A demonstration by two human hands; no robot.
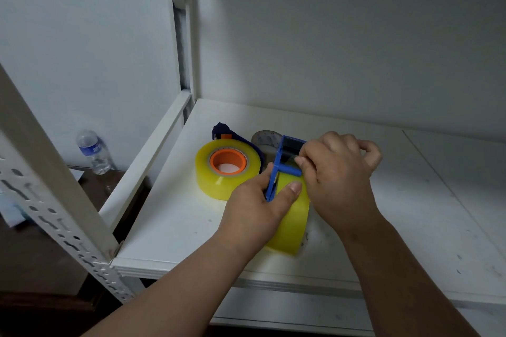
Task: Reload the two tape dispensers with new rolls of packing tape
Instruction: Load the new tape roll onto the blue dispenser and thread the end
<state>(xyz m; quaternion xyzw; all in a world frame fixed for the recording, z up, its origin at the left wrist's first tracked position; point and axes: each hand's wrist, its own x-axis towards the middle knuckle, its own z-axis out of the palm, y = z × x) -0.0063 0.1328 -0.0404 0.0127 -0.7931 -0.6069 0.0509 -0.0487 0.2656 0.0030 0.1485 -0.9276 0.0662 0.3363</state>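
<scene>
Blue dispenser (284,164) on white shelf (169,221): left hand (260,200) grips its frame and yellow roll (293,224); right hand (336,169) pinches the tape end.

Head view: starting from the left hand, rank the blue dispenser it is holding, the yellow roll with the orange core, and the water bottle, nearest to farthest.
1. Blue dispenser: gripped by the left hand, at the middle of the shelf.
2. Yellow roll with the orange core: lying flat just beyond and left of that hand.
3. Water bottle: far left, off the shelf, beyond the rack frame.
</scene>
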